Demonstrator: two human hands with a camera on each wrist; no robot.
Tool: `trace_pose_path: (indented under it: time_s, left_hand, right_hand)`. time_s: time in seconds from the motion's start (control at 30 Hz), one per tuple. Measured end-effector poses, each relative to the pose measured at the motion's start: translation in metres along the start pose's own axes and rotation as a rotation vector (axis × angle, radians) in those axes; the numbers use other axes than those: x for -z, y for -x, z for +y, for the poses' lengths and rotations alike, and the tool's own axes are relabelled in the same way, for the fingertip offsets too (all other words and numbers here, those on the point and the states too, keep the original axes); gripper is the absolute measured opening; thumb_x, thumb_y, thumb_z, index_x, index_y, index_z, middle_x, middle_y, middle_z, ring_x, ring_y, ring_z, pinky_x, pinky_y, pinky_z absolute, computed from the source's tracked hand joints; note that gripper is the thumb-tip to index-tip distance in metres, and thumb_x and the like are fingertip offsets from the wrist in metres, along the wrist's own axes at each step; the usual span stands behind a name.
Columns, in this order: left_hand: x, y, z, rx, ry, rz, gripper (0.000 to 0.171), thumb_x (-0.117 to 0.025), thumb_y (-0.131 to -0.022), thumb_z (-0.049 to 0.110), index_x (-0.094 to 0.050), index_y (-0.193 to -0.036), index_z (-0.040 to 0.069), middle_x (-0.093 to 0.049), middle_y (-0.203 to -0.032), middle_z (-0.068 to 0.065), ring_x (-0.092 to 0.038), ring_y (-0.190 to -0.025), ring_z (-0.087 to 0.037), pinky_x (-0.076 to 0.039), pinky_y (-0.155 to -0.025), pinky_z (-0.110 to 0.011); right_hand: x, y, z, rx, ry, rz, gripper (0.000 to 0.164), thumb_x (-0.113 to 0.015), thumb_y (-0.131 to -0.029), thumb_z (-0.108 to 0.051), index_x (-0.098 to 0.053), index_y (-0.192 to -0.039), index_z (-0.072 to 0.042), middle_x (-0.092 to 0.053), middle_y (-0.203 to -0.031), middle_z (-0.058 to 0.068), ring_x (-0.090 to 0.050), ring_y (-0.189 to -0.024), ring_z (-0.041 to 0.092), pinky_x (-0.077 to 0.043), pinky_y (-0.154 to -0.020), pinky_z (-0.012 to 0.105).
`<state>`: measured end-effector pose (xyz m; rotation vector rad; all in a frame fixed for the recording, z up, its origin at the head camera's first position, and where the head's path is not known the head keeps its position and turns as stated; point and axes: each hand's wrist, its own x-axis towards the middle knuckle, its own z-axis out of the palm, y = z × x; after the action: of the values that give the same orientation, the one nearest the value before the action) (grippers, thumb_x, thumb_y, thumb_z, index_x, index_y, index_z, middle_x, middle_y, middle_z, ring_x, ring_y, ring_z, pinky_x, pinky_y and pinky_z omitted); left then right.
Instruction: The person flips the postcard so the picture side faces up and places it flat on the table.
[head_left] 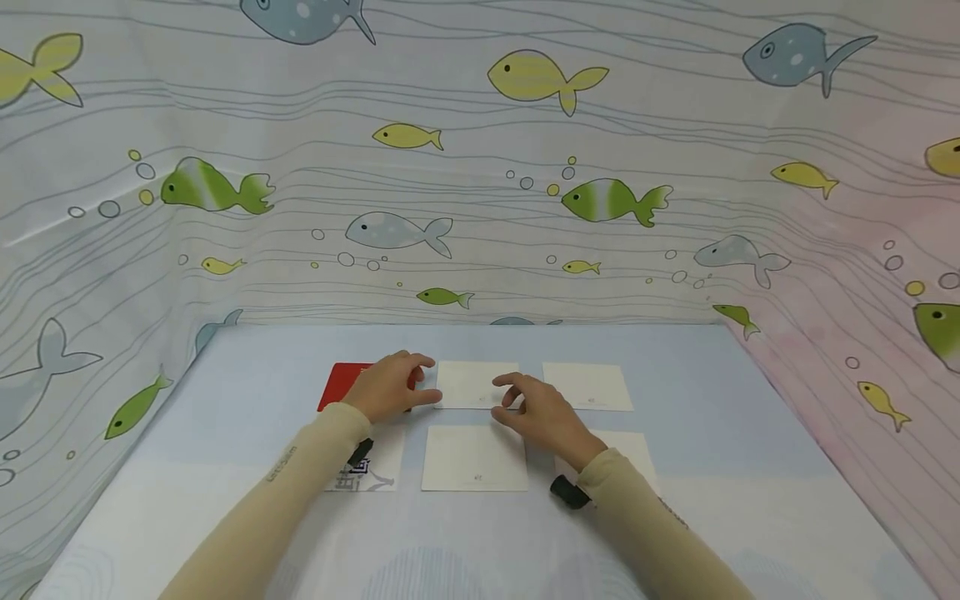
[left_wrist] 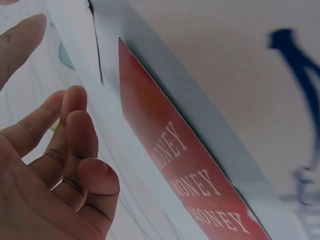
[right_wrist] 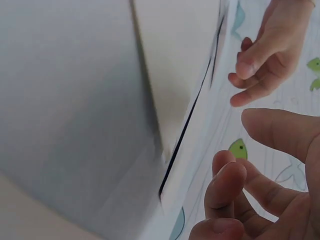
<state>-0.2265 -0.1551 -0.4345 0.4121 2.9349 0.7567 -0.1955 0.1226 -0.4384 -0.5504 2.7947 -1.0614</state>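
Note:
My left hand (head_left: 386, 387) hovers over the right part of a red card (head_left: 341, 383) in the back row, fingers loosely bent and holding nothing. White "MONEY" lettering shows on that red card (left_wrist: 150, 110) in the left wrist view. My right hand (head_left: 551, 417) is beside the right end of a blank-looking white card (head_left: 468, 383), the back row's middle one. Thumb and fingers of this right hand (right_wrist: 270, 190) stand apart in the right wrist view, with nothing between them. Below the left wrist lies a white card with a dark printed drawing (head_left: 371, 479), partly covered by the sleeve.
Another white card (head_left: 588, 387) lies at the back right. In the front row are a middle white card (head_left: 475, 458) and a right one (head_left: 633, 450), partly behind the right wrist. A fish-patterned curtain (head_left: 480, 167) surrounds the pale table (head_left: 712, 517).

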Motion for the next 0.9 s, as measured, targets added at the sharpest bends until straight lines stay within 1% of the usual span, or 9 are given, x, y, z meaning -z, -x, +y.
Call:
trace_pose_path:
  time_s: [0.1, 0.17, 0.3, 0.43, 0.5, 0.6, 0.73, 0.8, 0.9]
  left_hand:
    - [-0.004, -0.011, 0.002, 0.011, -0.041, -0.022, 0.066, -0.081, -0.084, 0.047, -0.061, -0.139, 0.016, -0.062, -0.106, -0.001, -0.056, -0.09, -0.017, -0.052, -0.076, -0.033]
    - [-0.005, -0.017, 0.005, 0.024, -0.065, -0.038, 0.07, -0.081, -0.083, 0.048, -0.059, -0.142, 0.016, -0.062, -0.109, -0.002, -0.057, -0.094, -0.019, -0.053, -0.081, -0.036]
    - [-0.004, -0.027, 0.012, 0.039, -0.097, -0.072, 0.077, -0.084, -0.081, 0.047, -0.056, -0.145, 0.014, -0.061, -0.111, -0.004, -0.057, -0.099, -0.022, -0.052, -0.087, -0.04]
    - [-0.003, -0.032, 0.018, 0.076, -0.129, -0.128, 0.085, -0.086, -0.078, 0.049, -0.053, -0.148, 0.014, -0.061, -0.11, -0.005, -0.056, -0.101, -0.023, -0.053, -0.086, -0.042]
    - [-0.004, -0.033, 0.02, 0.094, -0.156, -0.154, 0.087, -0.086, -0.077, 0.05, -0.051, -0.149, 0.015, -0.06, -0.112, -0.006, -0.055, -0.102, -0.025, -0.052, -0.087, -0.043]
    - [-0.004, -0.032, 0.022, 0.103, -0.194, -0.178, 0.086, -0.085, -0.078, 0.051, -0.052, -0.149, 0.015, -0.059, -0.118, -0.009, -0.054, -0.106, -0.027, -0.051, -0.091, -0.045]
    - [-0.005, -0.031, 0.023, 0.098, -0.194, -0.174, 0.083, -0.085, -0.078, 0.051, -0.055, -0.146, 0.015, -0.057, -0.124, -0.01, -0.053, -0.109, -0.028, -0.05, -0.095, -0.047]
    - [-0.006, -0.031, 0.024, 0.094, -0.184, -0.162, 0.083, -0.086, -0.077, 0.05, -0.055, -0.145, 0.015, -0.058, -0.121, -0.008, -0.054, -0.108, -0.027, -0.05, -0.094, -0.046]
    - [-0.006, -0.031, 0.027, 0.078, -0.165, -0.14, 0.085, -0.089, -0.075, 0.048, -0.054, -0.145, 0.014, -0.059, -0.117, -0.007, -0.055, -0.105, -0.025, -0.051, -0.093, -0.045]
  right_hand:
    - [0.003, -0.001, 0.007, -0.013, -0.023, 0.012, 0.048, -0.075, -0.093, -0.026, -0.06, -0.137, -0.016, -0.063, -0.1, -0.007, -0.06, -0.08, 0.012, -0.05, -0.065, 0.032]
    - [0.007, -0.003, 0.011, -0.027, -0.035, 0.018, 0.05, -0.076, -0.093, -0.025, -0.059, -0.138, -0.014, -0.063, -0.102, -0.004, -0.059, -0.082, 0.014, -0.05, -0.065, 0.032]
    - [0.015, -0.009, 0.018, -0.087, -0.005, 0.034, 0.055, -0.078, -0.09, -0.025, -0.057, -0.14, -0.013, -0.063, -0.104, -0.001, -0.058, -0.087, 0.017, -0.05, -0.071, 0.033]
    - [0.021, -0.016, 0.026, -0.138, 0.034, 0.029, 0.061, -0.08, -0.089, -0.027, -0.054, -0.143, -0.013, -0.062, -0.107, 0.0, -0.056, -0.089, 0.018, -0.048, -0.079, 0.036]
    - [0.022, -0.019, 0.029, -0.148, 0.034, 0.01, 0.064, -0.08, -0.088, -0.028, -0.053, -0.145, -0.013, -0.062, -0.108, 0.001, -0.055, -0.091, 0.02, -0.046, -0.083, 0.038]
    - [0.023, -0.024, 0.033, -0.153, 0.027, -0.029, 0.069, -0.081, -0.088, -0.031, -0.05, -0.148, -0.014, -0.061, -0.111, 0.002, -0.054, -0.099, 0.021, -0.045, -0.092, 0.042]
    - [0.022, -0.03, 0.038, -0.148, 0.034, -0.069, 0.076, -0.082, -0.087, -0.034, -0.047, -0.151, -0.013, -0.06, -0.113, 0.001, -0.053, -0.109, 0.022, -0.042, -0.102, 0.044]
    - [0.021, -0.034, 0.039, -0.147, 0.04, -0.078, 0.079, -0.082, -0.086, -0.035, -0.045, -0.152, -0.011, -0.06, -0.113, 0.001, -0.053, -0.109, 0.022, -0.042, -0.102, 0.043]
    - [0.022, -0.039, 0.041, -0.157, 0.041, -0.089, 0.084, -0.083, -0.085, -0.034, -0.042, -0.153, -0.008, -0.059, -0.112, 0.002, -0.053, -0.105, 0.022, -0.043, -0.1, 0.041]
